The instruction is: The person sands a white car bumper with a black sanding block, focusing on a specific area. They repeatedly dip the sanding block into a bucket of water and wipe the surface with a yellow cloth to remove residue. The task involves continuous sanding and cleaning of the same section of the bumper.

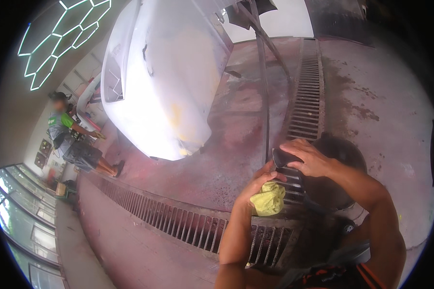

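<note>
My left hand (260,184) has a crumpled yellow cloth (268,199) tucked against its palm, below the fingers. Between my two hands is a small dark, flat piece (285,158), its exact kind unclear. My right hand (309,159) grips it from above with bent fingers. The fingertips of the left hand come close to its lower edge; whether they touch it I cannot tell. Both hands are over a metal floor grate (294,185). Ahead and to the left stands a large whitish bumper (173,86) with dull sanded patches and a yellowish spot low down.
A dark round vessel (345,149) stands beside my right forearm. Floor grates (169,219) run to the left and away from me. Dark metal stand legs (264,96) rise behind the bumper. At the far left, another person (74,137) stands beside a second bumper (87,101).
</note>
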Available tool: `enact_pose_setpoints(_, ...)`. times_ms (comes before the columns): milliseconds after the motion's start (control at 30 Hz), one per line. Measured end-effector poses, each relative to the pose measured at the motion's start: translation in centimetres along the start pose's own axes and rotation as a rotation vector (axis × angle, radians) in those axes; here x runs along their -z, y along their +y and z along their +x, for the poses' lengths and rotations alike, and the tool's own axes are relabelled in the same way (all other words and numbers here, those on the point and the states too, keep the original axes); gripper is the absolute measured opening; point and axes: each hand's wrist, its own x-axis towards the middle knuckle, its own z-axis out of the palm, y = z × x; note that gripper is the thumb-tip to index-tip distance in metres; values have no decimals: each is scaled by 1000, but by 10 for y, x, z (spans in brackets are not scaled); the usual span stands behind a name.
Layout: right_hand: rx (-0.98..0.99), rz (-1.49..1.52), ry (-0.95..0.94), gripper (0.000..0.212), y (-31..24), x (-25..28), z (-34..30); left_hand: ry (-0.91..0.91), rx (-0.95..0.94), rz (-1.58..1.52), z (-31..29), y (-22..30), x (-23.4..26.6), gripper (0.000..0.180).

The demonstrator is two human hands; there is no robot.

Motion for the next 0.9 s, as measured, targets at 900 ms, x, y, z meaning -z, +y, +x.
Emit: enact_pose_setpoints(900, -820, 1031, 412, 99, -8, 9, -10, 523, -371, 1361, 59, -63, -77, 62)
